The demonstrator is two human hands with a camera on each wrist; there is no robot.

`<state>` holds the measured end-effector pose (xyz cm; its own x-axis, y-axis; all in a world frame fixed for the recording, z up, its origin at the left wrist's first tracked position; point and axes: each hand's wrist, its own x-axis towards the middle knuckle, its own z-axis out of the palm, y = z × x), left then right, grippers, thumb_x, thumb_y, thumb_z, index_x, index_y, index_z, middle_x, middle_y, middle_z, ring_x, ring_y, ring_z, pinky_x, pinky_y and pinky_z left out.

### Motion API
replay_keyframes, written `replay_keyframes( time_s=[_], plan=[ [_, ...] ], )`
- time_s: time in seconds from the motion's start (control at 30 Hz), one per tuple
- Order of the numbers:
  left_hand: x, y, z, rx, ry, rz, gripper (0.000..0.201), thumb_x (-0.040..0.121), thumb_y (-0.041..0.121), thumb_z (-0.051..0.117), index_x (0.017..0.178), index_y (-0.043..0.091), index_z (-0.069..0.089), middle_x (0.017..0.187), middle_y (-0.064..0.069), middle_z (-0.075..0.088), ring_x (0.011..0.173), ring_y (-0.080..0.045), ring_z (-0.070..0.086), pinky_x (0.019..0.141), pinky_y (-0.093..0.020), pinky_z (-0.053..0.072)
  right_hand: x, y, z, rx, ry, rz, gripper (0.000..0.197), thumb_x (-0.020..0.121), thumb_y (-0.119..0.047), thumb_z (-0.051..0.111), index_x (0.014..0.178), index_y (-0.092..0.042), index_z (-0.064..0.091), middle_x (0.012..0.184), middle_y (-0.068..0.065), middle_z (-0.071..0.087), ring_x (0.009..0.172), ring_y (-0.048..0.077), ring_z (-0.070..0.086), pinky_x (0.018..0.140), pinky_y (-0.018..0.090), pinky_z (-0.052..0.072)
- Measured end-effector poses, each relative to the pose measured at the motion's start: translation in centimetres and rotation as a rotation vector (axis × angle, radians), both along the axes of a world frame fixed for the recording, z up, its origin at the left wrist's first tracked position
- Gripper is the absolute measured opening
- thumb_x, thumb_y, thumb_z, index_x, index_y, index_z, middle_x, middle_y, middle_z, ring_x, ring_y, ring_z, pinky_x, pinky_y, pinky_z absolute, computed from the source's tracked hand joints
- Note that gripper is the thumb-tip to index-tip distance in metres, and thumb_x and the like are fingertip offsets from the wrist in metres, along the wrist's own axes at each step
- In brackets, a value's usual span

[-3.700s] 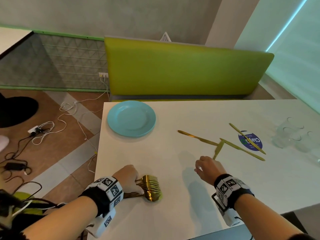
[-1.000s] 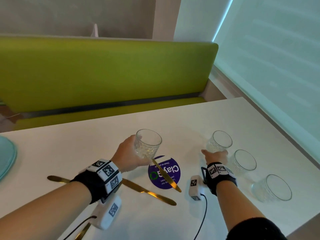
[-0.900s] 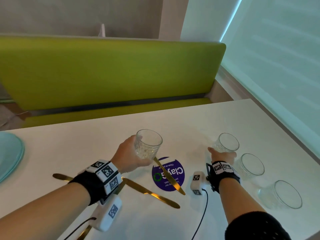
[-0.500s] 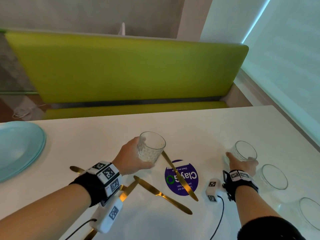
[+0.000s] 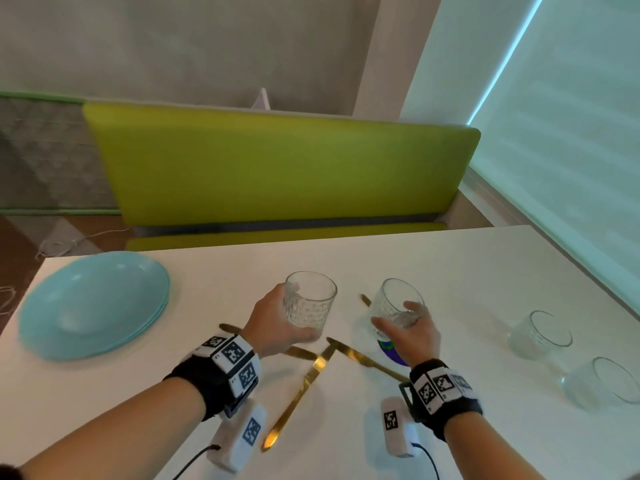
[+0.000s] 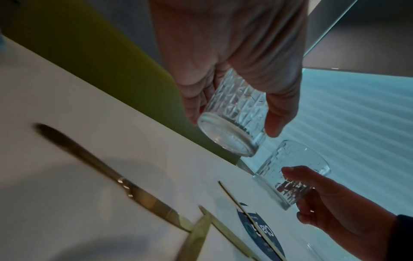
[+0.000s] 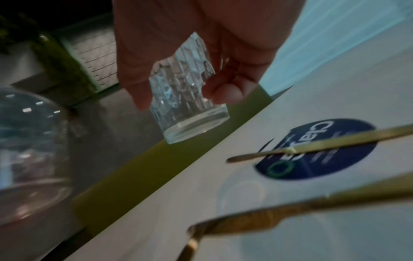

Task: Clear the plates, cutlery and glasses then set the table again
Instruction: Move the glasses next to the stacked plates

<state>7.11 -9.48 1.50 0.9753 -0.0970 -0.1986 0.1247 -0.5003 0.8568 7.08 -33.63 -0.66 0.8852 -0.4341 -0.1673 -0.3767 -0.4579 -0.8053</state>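
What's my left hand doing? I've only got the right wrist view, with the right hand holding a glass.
Observer: Your left hand grips a second patterned glass; the left wrist view shows its base clear of the table.
Operator: Any glasses not picked up yet?
Observer: Two, standing on the table to the right of your right hand and its glass: a farther glass and a nearer glass.
Operator: Where are the plates?
Observer: A stack of turquoise plates sits at the table's left end, beyond your left hand.
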Motion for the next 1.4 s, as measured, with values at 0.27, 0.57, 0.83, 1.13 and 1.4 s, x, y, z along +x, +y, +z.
replay_keyframes(
  time_s=[0.27,0.57,0.83,1.13,1.4],
  plan=[
    [-5.7,13.1,0.3,-0.002,0.015,0.184,0.084,0.063,0.026,0.085,0.134,0.011,0.042,0.132,-0.005,0.053,0.119,-0.021,0.052,0.088,-0.023,0.039,-6.4,16.7,-0.1,-0.111,0.1,0.339,0.072,0.059,-0.037,0.086,0.121,-0.019,0.052,0.116,0.003,0.061,0.106,0.02,0.057,0.09,0.027,0.046],
    [-9.4,26.2,-2.0,0.062,0.122,0.42,0.073,0.065,0.019,0.083,0.126,0.007,0.045,0.112,-0.005,0.054,0.101,-0.021,0.051,0.08,-0.026,0.036,-9.8,29.6,-1.9,-0.105,0.232,0.519,0.08,0.061,-0.038,0.084,0.129,-0.019,0.047,0.128,0.002,0.054,0.118,0.019,0.051,0.091,0.021,0.04],
    [-12.5,31.3,-6.0,0.053,0.204,0.443,0.089,0.06,0.017,0.086,0.137,0.015,0.04,0.135,-0.007,0.053,0.123,-0.024,0.05,0.089,-0.025,0.037,-9.6,35.0,-4.2,-0.05,0.273,0.531,0.082,0.059,-0.034,0.086,0.129,-0.02,0.045,0.128,0.003,0.055,0.117,0.019,0.053,0.094,0.025,0.045],
    [-13.0,32.6,-7.3,0.061,0.211,0.429,0.09,0.059,0.012,0.087,0.137,0.016,0.041,0.134,-0.006,0.055,0.123,-0.024,0.052,0.095,-0.026,0.039,-9.2,38.0,-5.5,-0.056,0.265,0.551,0.083,0.061,-0.032,0.085,0.131,-0.02,0.042,0.126,0.001,0.056,0.116,0.019,0.053,0.093,0.025,0.045],
    [-12.2,32.7,-7.9,0.075,0.16,0.402,0.078,0.054,0.021,0.087,0.123,0.015,0.051,0.112,0.004,0.058,0.106,-0.016,0.056,0.095,-0.028,0.044,-8.5,39.0,-5.6,-0.028,0.257,0.532,0.085,0.063,-0.025,0.085,0.134,-0.02,0.039,0.13,0.003,0.055,0.119,0.021,0.052,0.095,0.026,0.044]
  ],
)
